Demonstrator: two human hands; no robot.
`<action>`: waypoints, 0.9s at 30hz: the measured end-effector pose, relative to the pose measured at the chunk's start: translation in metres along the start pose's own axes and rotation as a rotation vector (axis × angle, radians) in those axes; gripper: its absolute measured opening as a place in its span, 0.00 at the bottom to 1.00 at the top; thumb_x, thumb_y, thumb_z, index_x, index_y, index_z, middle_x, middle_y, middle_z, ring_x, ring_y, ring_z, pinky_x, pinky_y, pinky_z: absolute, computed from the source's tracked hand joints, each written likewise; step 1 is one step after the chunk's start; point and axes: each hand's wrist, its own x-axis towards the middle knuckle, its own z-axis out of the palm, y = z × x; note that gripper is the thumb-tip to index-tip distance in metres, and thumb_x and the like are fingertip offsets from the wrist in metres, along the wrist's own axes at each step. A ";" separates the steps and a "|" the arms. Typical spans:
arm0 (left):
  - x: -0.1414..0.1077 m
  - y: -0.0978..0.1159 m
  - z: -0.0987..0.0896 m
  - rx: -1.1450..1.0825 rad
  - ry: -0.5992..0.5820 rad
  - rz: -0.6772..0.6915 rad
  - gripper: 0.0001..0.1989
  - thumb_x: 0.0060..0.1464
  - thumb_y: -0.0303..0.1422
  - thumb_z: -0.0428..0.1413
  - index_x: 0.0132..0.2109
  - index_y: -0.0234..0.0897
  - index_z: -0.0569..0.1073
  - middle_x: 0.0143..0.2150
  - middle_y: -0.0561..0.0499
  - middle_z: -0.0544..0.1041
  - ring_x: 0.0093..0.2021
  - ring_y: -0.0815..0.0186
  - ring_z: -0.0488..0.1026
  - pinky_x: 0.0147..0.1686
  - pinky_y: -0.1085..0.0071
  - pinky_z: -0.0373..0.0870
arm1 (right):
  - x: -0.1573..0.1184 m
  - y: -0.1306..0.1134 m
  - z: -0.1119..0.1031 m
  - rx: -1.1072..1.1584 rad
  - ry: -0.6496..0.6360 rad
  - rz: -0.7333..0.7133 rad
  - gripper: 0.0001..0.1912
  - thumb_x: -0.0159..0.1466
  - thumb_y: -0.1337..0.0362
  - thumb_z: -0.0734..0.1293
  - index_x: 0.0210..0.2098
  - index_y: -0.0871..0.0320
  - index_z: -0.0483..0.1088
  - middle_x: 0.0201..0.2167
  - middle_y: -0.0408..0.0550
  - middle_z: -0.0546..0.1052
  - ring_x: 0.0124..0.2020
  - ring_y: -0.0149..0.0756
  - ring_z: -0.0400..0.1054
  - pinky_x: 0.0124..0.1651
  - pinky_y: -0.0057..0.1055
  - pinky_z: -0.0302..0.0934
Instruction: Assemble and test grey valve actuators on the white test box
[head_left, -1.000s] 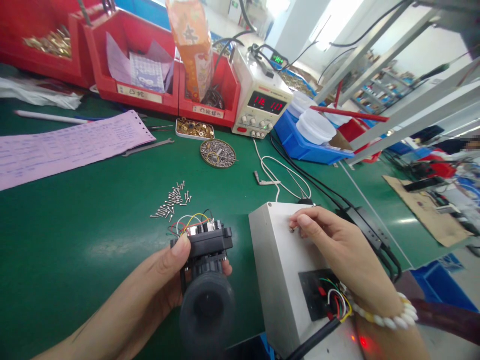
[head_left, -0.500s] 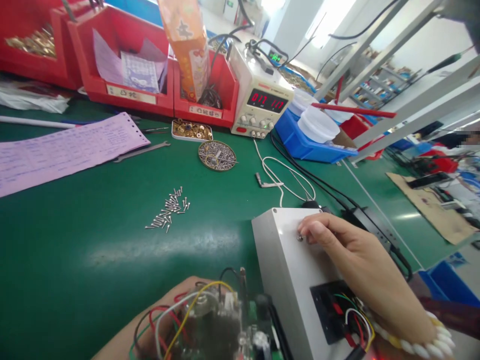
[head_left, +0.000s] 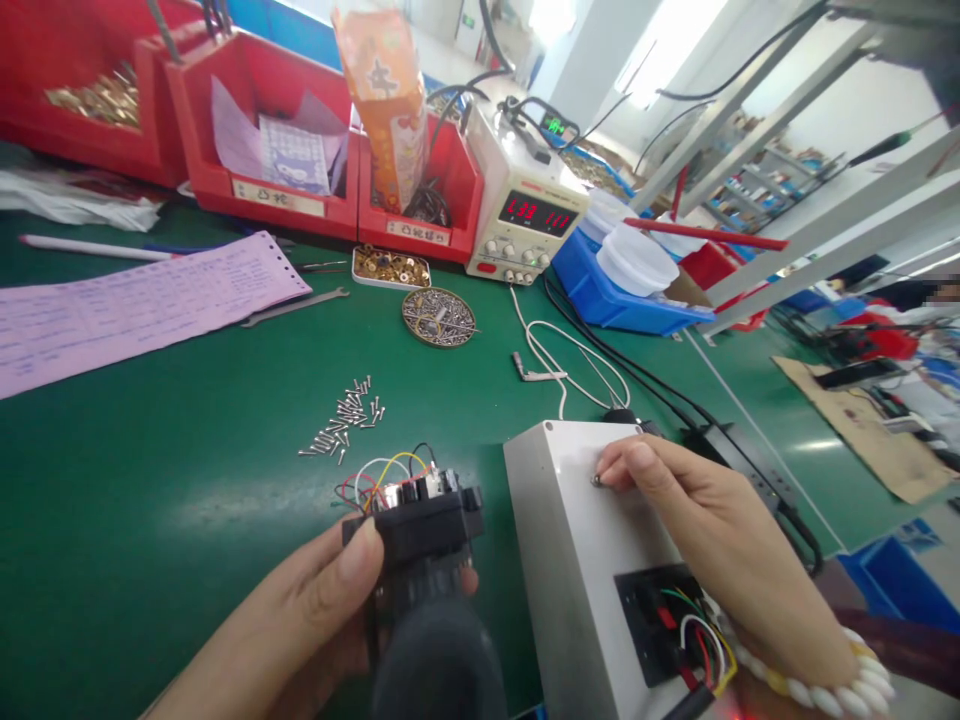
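My left hand (head_left: 315, 600) is closed round a black wired device (head_left: 427, 525), thumb on its near side. Thin red, white, yellow and black wires loop off its far side, and a blurred dark round part hangs nearest the camera. On the right, my right hand (head_left: 697, 510) rests over a grey metal box (head_left: 570, 540), its fingers pinched at a small metal toggle switch (head_left: 596, 481) on the top face. Below that wrist, coloured wires run into a black terminal panel (head_left: 637, 625) set in the box.
Loose screws (head_left: 345, 420) lie on the green table. Behind them are a round dish of small metal parts (head_left: 439, 318), a wrench (head_left: 296, 307), red bins (head_left: 255, 205) and a power supply (head_left: 525, 215) with lit red digits. A white cable (head_left: 551, 375) curls beyond the box.
The device in my left hand has turned from its open, wired side to its black casing, and sits farther forward. The power supply's digits differ. My right hand stays at the switch.
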 end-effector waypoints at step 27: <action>0.007 -0.010 -0.007 -0.003 0.162 0.114 0.29 0.56 0.59 0.59 0.52 0.41 0.81 0.47 0.47 0.87 0.45 0.59 0.83 0.40 0.70 0.81 | 0.002 -0.002 0.002 0.032 -0.060 0.049 0.16 0.60 0.49 0.71 0.40 0.54 0.77 0.31 0.44 0.73 0.34 0.40 0.65 0.39 0.37 0.58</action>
